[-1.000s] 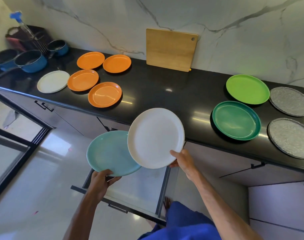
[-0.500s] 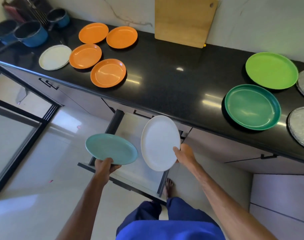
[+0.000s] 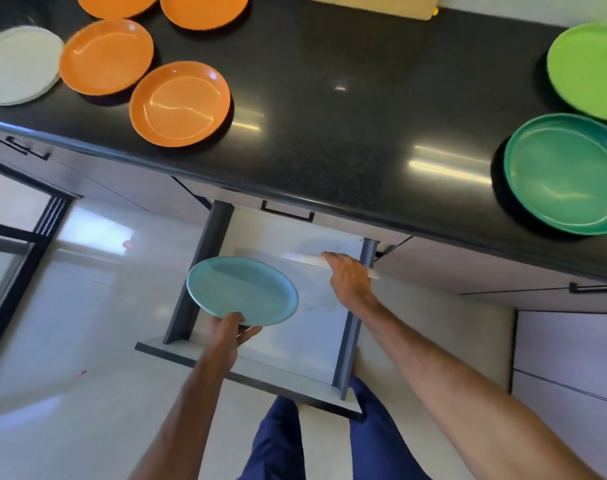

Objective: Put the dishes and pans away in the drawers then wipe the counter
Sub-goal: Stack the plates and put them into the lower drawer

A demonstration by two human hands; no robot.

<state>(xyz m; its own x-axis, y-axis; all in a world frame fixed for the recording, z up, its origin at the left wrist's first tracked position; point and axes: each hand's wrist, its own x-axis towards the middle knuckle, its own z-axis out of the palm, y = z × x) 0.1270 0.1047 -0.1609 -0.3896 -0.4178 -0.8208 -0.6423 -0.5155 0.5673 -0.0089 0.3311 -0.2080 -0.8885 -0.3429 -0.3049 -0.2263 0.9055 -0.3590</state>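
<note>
While the left hand [image 3: 231,332] pinches the near rim of the light blue plate [image 3: 241,289] over the open drawer [image 3: 350,341] at lower centre, the right hand [image 3: 347,275] curls round the white plate [image 3: 303,258], seen edge-on at the drawer's right side, below the counter [image 3: 329,133]

Counter [image 3: 329,98]: cluster of 5 plates [image 3: 179,103] at left end, 2 plates [image 3: 565,173] at right end, board [image 3: 364,5] at back centre. Drawer [image 3: 352,327] pulled out below counter's front edge, centre. Left hand [image 3: 229,336] holds flat plate [image 3: 241,289] above drawer's left half. Right hand [image 3: 347,275] holds edge-on plate [image 3: 302,258] over drawer's right rear.
</note>
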